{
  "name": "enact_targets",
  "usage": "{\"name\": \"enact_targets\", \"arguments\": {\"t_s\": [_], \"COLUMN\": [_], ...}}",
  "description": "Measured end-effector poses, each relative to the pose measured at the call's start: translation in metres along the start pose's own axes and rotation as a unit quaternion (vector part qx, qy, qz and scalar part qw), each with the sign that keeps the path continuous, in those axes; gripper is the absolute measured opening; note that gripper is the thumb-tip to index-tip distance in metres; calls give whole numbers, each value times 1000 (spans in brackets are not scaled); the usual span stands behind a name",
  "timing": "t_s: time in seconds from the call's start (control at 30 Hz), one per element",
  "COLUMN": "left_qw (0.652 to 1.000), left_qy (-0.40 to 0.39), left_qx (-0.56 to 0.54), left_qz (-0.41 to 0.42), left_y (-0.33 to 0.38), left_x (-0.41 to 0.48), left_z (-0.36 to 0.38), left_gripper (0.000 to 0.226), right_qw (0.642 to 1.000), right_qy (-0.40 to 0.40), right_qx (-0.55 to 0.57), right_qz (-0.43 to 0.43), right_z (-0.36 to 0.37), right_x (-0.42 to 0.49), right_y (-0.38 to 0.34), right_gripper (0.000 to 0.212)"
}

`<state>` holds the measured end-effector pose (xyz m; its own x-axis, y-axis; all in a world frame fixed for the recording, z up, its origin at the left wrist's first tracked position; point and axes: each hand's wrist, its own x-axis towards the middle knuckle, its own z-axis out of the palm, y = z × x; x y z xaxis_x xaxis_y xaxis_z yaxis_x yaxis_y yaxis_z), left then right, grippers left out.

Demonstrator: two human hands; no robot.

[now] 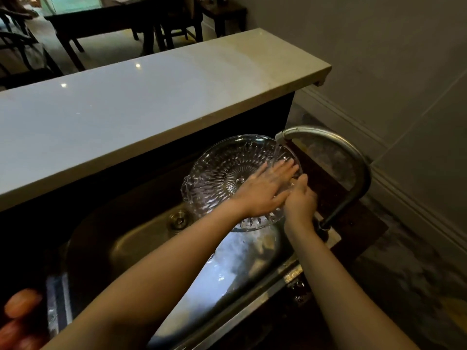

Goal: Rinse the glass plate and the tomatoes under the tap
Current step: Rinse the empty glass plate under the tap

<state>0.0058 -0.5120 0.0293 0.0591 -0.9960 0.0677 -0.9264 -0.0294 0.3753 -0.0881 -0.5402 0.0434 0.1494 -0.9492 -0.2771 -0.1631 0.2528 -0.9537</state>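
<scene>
A cut-glass plate [217,173] with a ribbed pattern is held tilted over the steel sink [131,238], under the curved tap [353,157]. Water runs from the spout onto its upper right part. My left hand [265,188] lies flat inside the plate, fingers spread, touching the wet glass near the stream. My right hand [300,198] grips the plate's right rim. Reddish tomatoes [20,319] lie at the bottom left, beside the sink, partly cut off by the frame edge.
A pale stone counter [141,97] runs behind the sink, raised above it. The drain [179,220] sits in the sink's back part. A dark wooden board [358,223] lies under the tap base. Tiled wall and floor are to the right.
</scene>
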Motion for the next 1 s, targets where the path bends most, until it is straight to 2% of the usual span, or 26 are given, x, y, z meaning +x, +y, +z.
{"name": "enact_targets", "arguments": {"t_s": [0.17, 0.27, 0.4, 0.47, 0.6, 0.7, 0.8, 0.93, 1.0], "left_qw": [994, 989, 959, 967, 986, 982, 985, 994, 996], "left_qy": [42, 27, -24, -27, -43, -66, -78, -22, 0], "left_qx": [27, 42, 75, 29, -47, -65, -68, -32, -22], "left_qz": [-102, -138, -271, -253, -156, -167, -137, -101, -84], "left_y": [-47, -81, -95, -67, -1, -4, -11, -11, -16], "left_x": [7, -12, -58, -72, -76, -72, -62, -29, -11], "left_z": [-23, -32, -32, -19, 4, -8, -18, -21, -23], "left_gripper": [56, 55, 60, 63, 59, 58, 56, 54, 56], "right_qw": [1000, 1000, 999, 998, 998, 998, 999, 999, 999], "right_qy": [-22, -13, 32, 49, 57, 62, 45, -39, -41], "right_qx": [10, 18, 18, 17, 18, 20, 13, -25, -11], "right_qz": [-17, -15, -22, -38, -36, -14, -13, 1, 10], "right_z": [-2, -3, -2, -4, -4, 5, 12, 20, 20], "right_x": [-3, -4, 8, 15, 23, 22, 16, -7, -13], "right_y": [-4, -5, -17, -20, -15, -13, -10, -2, -4], "right_gripper": [48, 48, 51, 51, 51, 54, 50, 48, 46]}}
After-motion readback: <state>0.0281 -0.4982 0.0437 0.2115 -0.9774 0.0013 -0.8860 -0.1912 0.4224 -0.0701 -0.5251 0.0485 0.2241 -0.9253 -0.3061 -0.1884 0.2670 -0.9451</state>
